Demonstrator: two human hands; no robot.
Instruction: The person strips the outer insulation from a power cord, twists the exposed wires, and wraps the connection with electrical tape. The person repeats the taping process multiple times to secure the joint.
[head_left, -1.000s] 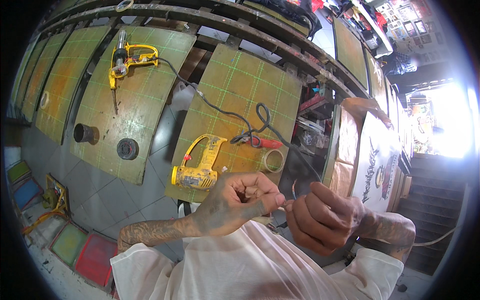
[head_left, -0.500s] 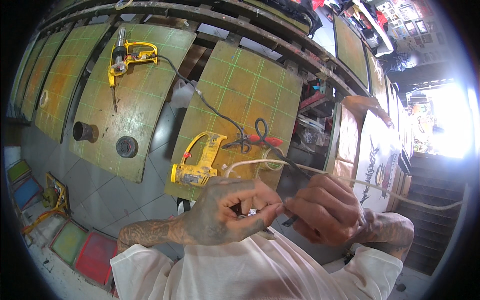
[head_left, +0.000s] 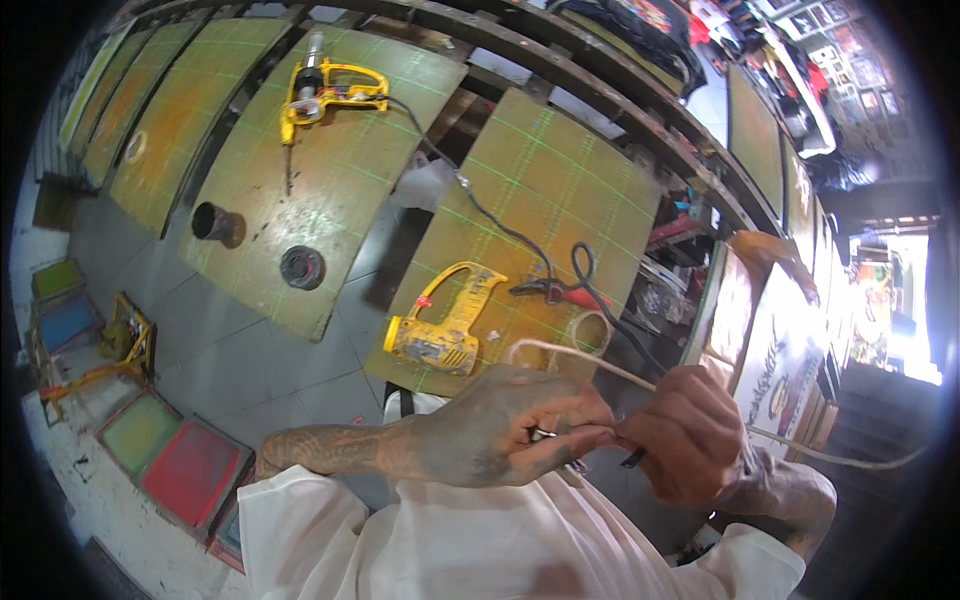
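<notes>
Over a row of gridded olive boards (head_left: 560,160) in a cluttered workshop, I bring both bare hands together in front of a white shirt (head_left: 480,530), fingertips meeting. The fingers of my left hand (head_left: 500,425) are curled around a small silvery piece (head_left: 541,434); what their tips pinch, I cannot tell from here. My right hand (head_left: 690,435) is closed on a dark stub (head_left: 632,460) that pokes out below it, with the black cord (head_left: 515,234) running in behind. A pale cable (head_left: 560,348) passes behind the same hand and trails off to the right. On the nearest board lie a scuffed yellow tool shell (head_left: 440,340), a roll of tape (head_left: 574,330) and a red-handled tool (head_left: 585,298) beside the cord's loop. One board over, I see a yellow heat gun (head_left: 310,85) with its silver barrel bared, apart from a dark tube (head_left: 210,222) and a round black cap (head_left: 301,267).
</notes>
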